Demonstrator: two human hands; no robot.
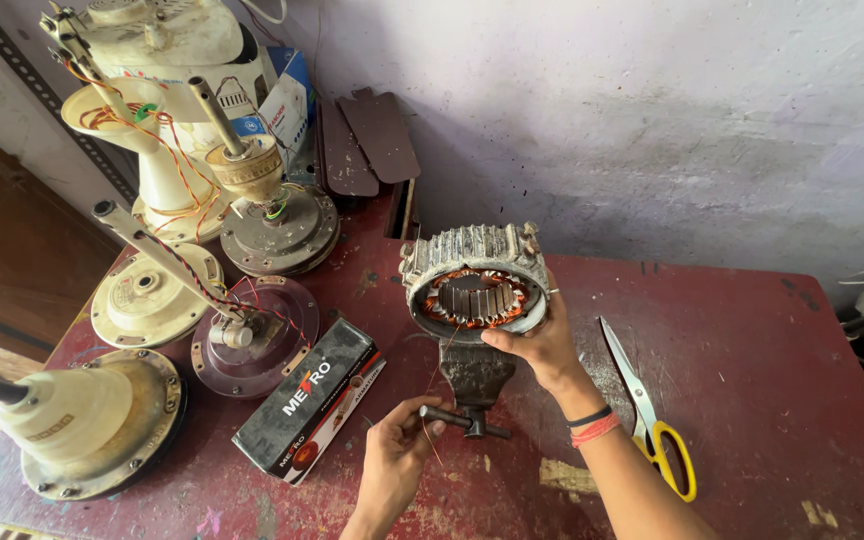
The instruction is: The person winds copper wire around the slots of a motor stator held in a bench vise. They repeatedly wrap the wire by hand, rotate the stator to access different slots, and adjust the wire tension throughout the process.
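Right hand (544,345) is gripping the rim of the motor stator (475,284), fingers closed on its lower right edge, holding it tilted above the small bench vise (474,378) near the middle of the red worktop (752,400). Left hand (395,462) is pinching the vise handle bar (462,418), fingers closed around its left end. Yellow-handled scissors (652,410) are lying just right of the right wrist. A black carton (310,398) is lying left of the vise, fan motor housings (252,330) beyond it.

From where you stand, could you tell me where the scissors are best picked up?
Take the scissors by the yellow handles, coming from the near edge of the table. They lie flat, blades pointing away toward the wall, and the loops sit nearest, beside the right forearm.
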